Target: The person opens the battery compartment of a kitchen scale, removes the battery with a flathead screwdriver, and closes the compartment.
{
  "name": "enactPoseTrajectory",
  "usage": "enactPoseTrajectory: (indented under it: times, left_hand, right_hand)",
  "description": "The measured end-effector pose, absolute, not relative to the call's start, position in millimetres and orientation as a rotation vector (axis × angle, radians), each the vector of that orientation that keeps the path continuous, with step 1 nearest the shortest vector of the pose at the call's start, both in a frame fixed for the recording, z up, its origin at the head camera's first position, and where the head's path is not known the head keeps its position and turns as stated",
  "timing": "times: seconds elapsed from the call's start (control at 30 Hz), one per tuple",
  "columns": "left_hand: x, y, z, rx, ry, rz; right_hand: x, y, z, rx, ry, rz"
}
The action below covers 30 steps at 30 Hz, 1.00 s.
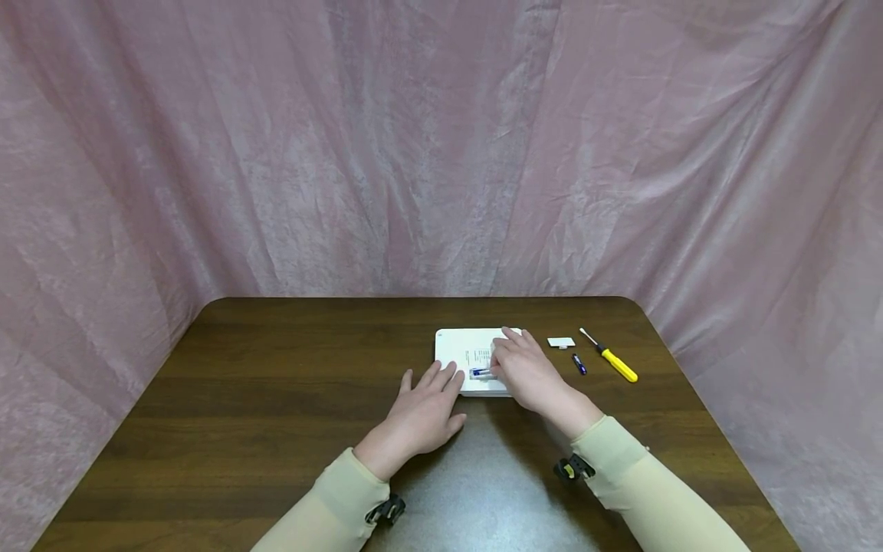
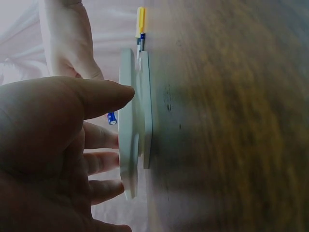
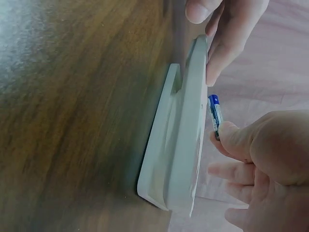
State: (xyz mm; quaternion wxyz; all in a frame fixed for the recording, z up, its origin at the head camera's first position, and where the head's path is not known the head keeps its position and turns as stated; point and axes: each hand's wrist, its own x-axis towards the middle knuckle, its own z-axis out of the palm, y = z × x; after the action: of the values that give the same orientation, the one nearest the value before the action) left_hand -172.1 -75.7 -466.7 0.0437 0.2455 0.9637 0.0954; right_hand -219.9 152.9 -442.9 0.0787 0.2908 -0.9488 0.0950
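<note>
Battery (image 3: 216,112) with a blue end and a pale printed body was pinched between the thumb and forefinger of the right hand (image 1: 530,374). The other fingers of this hand were parted and held nothing. The pinched piece was over the back of a white device (image 1: 451,346), and its blue end pointed toward the left hand (image 1: 422,412); whether it touched the device, I cannot tell.

The device lay near the far edge of the worktop (image 1: 276,368), a little to the right of the middle of that edge. On its back there was a printed label (image 1: 479,357), partly covered by the right hand. Seen from the side, a thinner white part (image 2: 147,121) was underneath and rested on the worktop.

The left hand was wide, with its fingers straight and spread, and some fingertips rested on the near left corner of the device. Whether its thumb touched the near edge, I cannot tell.

Toward the far right corner of the worktop lay three smaller things. A small white piece (image 1: 561,342) was just beside the device, and a dark blue second battery (image 1: 579,364) was near it. A screwdriver (image 1: 621,366) was closest to the right edge, with its yellow handle toward that edge and its tip toward the far edge.
</note>
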Motion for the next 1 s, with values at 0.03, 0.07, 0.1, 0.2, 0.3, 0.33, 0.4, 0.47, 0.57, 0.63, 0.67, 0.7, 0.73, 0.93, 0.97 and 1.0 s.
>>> enactPoseTrajectory:
  times: [0.03, 0.07, 0.1, 0.2, 0.3, 0.33, 0.4, 0.47, 0.57, 0.63, 0.67, 0.7, 0.73, 0.93, 0.97, 1.0]
  left_hand:
    - [-172, -75, -467, 0.752, 2.948, 0.291]
    - [-172, -75, -467, 0.752, 2.949, 0.288]
    - [-172, -75, -467, 0.752, 2.951, 0.287]
    - [-172, -75, -467, 0.752, 2.950, 0.285]
    - [-173, -75, -467, 0.753, 2.949, 0.281]
    - [-173, -76, -467, 0.753, 2.948, 0.282]
    - [-173, -76, -467, 0.753, 2.947, 0.282]
    - [-173, -76, -467, 0.748, 2.946, 0.285]
    - [-173, -76, -468, 0.747, 2.945, 0.290]
    - [-173, -76, -468, 0.747, 2.946, 0.296]
    - [-173, -77, -468, 0.747, 2.947, 0.297]
    - [-173, -77, -468, 0.748, 2.947, 0.299]
    - [-173, -77, -469, 0.750, 2.948, 0.299]
    - [-172, -78, -469, 0.753, 2.949, 0.296]
    - [-172, -78, -469, 0.751, 2.948, 0.296]
    - [-172, -78, -469, 0.750, 2.947, 0.295]
  right_hand:
    - [-219, 154, -443, 0.857, -2.836, 0.294]
    - [-218, 155, -444, 0.845, -2.830, 0.303]
    - [-218, 155, -444, 0.832, -2.824, 0.312]
    - [-216, 158, -443, 0.794, -2.814, 0.335]
    - [-214, 161, -442, 0.757, -2.808, 0.350]
    - [-213, 162, -441, 0.748, -2.802, 0.356]
    - [-212, 164, -440, 0.731, -2.785, 0.370]
    - [-210, 167, -440, 0.711, -2.759, 0.377]
    - [-208, 170, -440, 0.680, -2.726, 0.377]
    - [-207, 172, -440, 0.654, -2.712, 0.370]
    - [-207, 173, -439, 0.643, -2.707, 0.368]
    - [-207, 174, -439, 0.630, -2.706, 0.369]
    - [-206, 175, -439, 0.616, -2.707, 0.370]
    - [-204, 184, -438, 0.545, -2.711, 0.390]
    - [-203, 185, -438, 0.534, -2.710, 0.392]
    - [-203, 187, -438, 0.523, -2.709, 0.396]
